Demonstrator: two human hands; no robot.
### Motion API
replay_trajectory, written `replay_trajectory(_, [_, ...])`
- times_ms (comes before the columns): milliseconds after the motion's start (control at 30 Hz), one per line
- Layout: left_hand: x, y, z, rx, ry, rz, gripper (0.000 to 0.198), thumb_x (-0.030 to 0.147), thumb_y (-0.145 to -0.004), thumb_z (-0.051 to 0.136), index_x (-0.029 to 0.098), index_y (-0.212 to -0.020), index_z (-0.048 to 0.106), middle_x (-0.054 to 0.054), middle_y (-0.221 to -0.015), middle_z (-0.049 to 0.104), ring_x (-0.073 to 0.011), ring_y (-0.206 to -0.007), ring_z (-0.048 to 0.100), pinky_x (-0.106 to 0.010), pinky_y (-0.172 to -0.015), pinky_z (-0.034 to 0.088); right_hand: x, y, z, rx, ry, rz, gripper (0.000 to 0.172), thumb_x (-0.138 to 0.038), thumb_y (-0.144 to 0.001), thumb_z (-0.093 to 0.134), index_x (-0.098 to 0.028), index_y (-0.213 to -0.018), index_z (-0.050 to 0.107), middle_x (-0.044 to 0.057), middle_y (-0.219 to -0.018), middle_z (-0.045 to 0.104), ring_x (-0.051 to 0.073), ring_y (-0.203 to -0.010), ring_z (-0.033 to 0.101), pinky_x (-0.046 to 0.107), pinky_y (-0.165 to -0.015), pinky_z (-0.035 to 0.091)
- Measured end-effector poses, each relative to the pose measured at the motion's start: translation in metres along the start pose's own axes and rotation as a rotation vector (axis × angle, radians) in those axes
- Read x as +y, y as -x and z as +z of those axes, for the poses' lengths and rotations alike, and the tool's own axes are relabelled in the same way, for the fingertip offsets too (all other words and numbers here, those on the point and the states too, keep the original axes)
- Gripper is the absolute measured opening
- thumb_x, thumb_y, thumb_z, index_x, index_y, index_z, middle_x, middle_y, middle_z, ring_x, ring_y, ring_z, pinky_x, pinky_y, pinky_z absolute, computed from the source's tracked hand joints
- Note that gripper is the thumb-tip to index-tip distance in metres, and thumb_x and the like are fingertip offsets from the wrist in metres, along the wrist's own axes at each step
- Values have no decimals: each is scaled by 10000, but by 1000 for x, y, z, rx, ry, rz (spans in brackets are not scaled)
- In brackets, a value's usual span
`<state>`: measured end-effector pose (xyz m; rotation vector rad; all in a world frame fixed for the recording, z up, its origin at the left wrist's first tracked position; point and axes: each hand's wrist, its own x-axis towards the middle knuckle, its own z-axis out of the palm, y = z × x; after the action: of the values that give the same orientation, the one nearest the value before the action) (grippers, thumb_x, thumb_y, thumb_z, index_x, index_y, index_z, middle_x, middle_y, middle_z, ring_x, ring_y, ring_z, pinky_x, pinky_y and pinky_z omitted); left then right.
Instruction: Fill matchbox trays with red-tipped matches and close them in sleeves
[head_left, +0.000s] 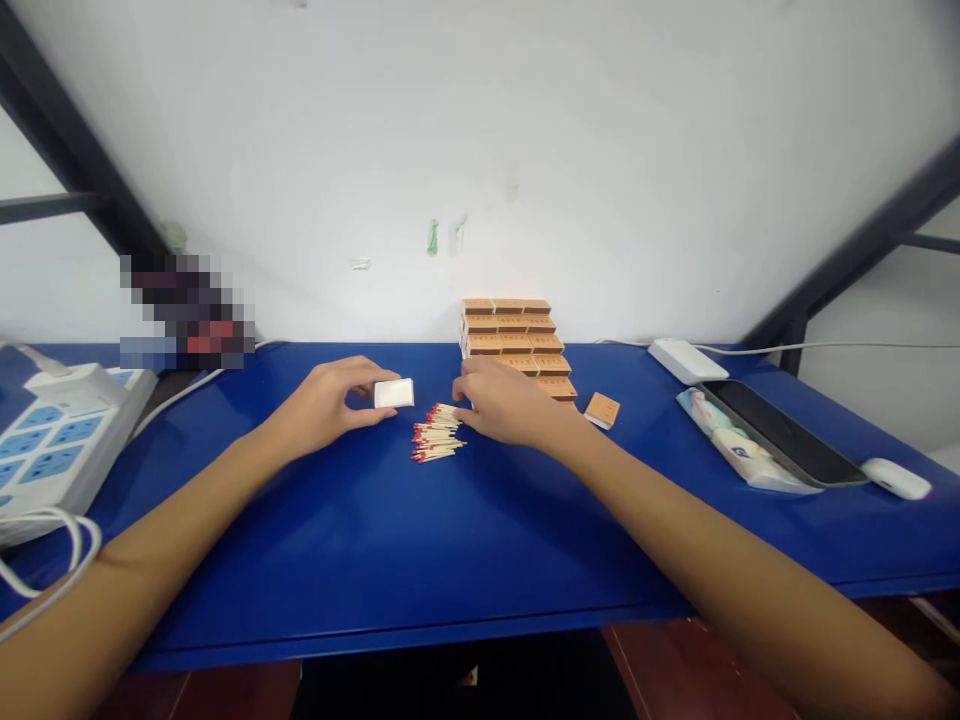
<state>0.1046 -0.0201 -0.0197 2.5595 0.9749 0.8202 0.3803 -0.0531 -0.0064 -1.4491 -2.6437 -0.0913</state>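
My left hand pinches a small white matchbox tray just above the blue table. A pile of red-tipped matches lies on the table between my hands. My right hand rests at the pile's far end, fingers curled over the match ends; whether it grips any is hidden. Behind my right hand stands a stepped stack of orange matchboxes. One loose orange matchbox sleeve lies to the right of the stack.
A white power strip with cables sits at the left edge. At the right lie a white adapter, a phone on a patterned case and a small white device. A white wall stands close behind the table.
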Motion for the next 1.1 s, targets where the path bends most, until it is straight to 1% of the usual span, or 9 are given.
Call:
replay_trajectory(100, [2, 1, 2, -1, -57, 53, 410, 399, -919, 788, 233, -1293, 758, -51, -1034, 739, -185, -829, 671, -323, -771, 564, -7, -7, 0, -60, 140, -51, 217, -265, -1028, 623, -113, -984, 773, 177, -1083, 704, 285, -1041, 607, 375, -883, 432])
replay_trajectory(200, [4, 2, 5, -19, -75, 86, 413, 371, -943, 769, 224, -1327, 739, -58, -1069, 735, -184, -842, 675, -326, -775, 553, -8, -6, -3, -78, 138, -28, 196, -228, -1028, 611, -101, -1025, 760, 177, -1109, 700, 284, -1051, 604, 375, -919, 428])
replay_trajectory(333, [6, 4, 8, -26, -90, 101, 418, 386, -960, 746, 210, -1339, 729, -79, -1118, 739, -209, -899, 701, -346, -813, 563, -8, -5, 1, -62, 62, -27, 187, -262, -1043, 622, -116, -1037, 738, 162, -1127, 701, 268, -1048, 613, 361, -912, 429])
replay_trajectory(500, [9, 4, 8, -16, -108, 117, 407, 419, -970, 726, 209, -1318, 740, -94, -1139, 746, -238, -978, 717, -367, -875, 566, -6, -7, 10, -45, 26, -38, 152, -235, -1044, 639, -116, -993, 718, 149, -1082, 711, 248, -997, 617, 338, -871, 428])
replay_trajectory(633, [11, 4, 8, -35, -111, 104, 423, 423, -968, 728, 199, -1327, 734, -97, -1141, 742, -236, -983, 716, -362, -874, 560, -5, -4, 17, 15, 125, -97, 240, -281, -1074, 581, -108, -966, 708, 156, -1026, 704, 266, -957, 597, 360, -869, 423])
replay_trajectory(733, [11, 5, 9, -46, -114, 94, 426, 423, -973, 720, 203, -1338, 729, -101, -1152, 739, -239, -987, 713, -370, -877, 559, -7, 1, 20, 25, 230, -144, 271, -256, -1085, 528, -99, -956, 708, 168, -999, 693, 282, -939, 576, 379, -878, 419])
replay_trajectory(800, [10, 5, 9, -44, -120, 84, 423, 417, -969, 722, 205, -1335, 729, -97, -1142, 739, -232, -962, 711, -367, -865, 562, -9, 4, 20, 20, 270, -163, 259, -217, -1081, 511, -95, -963, 707, 173, -1002, 687, 284, -940, 567, 381, -885, 416])
replay_trajectory(933, [9, 6, 10, -22, -127, 61, 434, 409, -928, 761, 203, -1309, 732, -67, -1031, 741, -196, -821, 685, -325, -760, 564, -9, 9, 18, 61, 293, -171, 245, -169, -1077, 475, -89, -1009, 696, 179, -1007, 670, 283, -937, 539, 388, -885, 398])
replay_trajectory(1100, [11, 5, 11, -4, -128, 55, 315, 357, -883, 801, 206, -1158, 769, -39, -963, 743, -177, -774, 670, -302, -741, 557, -4, 12, 18, 135, 252, -167, 227, -168, -1075, 477, -119, -978, 676, 157, -983, 644, 269, -902, 504, 384, -849, 370])
